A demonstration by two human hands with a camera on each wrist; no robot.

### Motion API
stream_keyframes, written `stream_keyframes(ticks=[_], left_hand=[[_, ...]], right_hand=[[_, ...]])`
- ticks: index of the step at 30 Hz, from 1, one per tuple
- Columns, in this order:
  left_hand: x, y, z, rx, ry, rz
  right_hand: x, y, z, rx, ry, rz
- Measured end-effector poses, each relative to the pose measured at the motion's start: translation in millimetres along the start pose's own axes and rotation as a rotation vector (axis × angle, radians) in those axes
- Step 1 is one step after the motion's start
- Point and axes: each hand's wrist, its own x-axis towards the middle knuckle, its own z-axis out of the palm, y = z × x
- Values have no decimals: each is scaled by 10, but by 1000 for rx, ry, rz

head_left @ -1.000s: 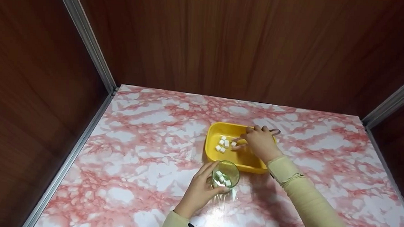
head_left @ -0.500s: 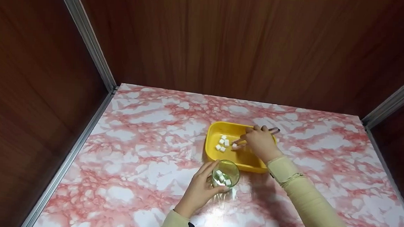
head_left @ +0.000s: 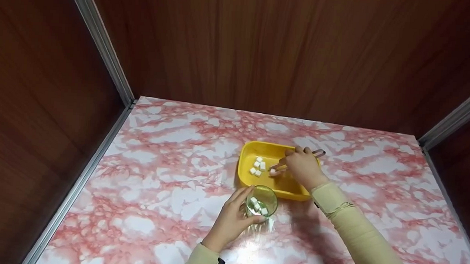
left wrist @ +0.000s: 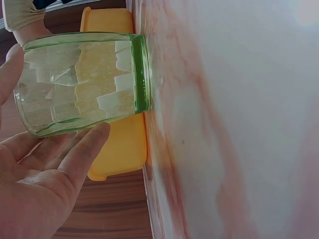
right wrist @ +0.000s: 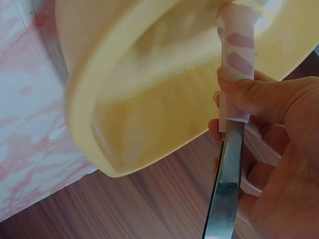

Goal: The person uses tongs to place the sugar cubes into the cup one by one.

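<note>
My left hand grips a clear green drinking glass round its side, thumb in front and fingers behind. White cubes lie at the bottom of the glass, which stands upright at the table surface. My right hand pinches a pair of tongs with metal arms and pinkish tip sleeves, reaching down into a yellow tub. One white cube sits between the tong tips, low in the tub. Several more white cubes are gathered on the tub floor left of the tips.
The table has a red and white marbled top. Brown wood-grain panels stand behind it and at both sides, with metal strips at the corners. The glass is just in front of the tub's near wall.
The tong tips have drawn closer together round the single cube, which has shifted slightly toward the near side. My left hand and the glass hold nearly the same place.
</note>
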Motion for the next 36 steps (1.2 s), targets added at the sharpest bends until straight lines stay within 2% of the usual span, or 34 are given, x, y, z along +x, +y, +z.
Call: stream_keyframes(ticks=[9,14,22,36], left_hand=[[0,0,0,-25,-5,-15],[-5,8,-2,-2,-8,-22],[1,22,-8,-13,-5,-25],[-12,10,-2,19,1,1]], right_hand=[[-34,-3,-8,5,-41,12],[-62,7,-25,6,-22,5],[-73,26,-46,33,-14,22],[-133,30,-211,22,44,2]])
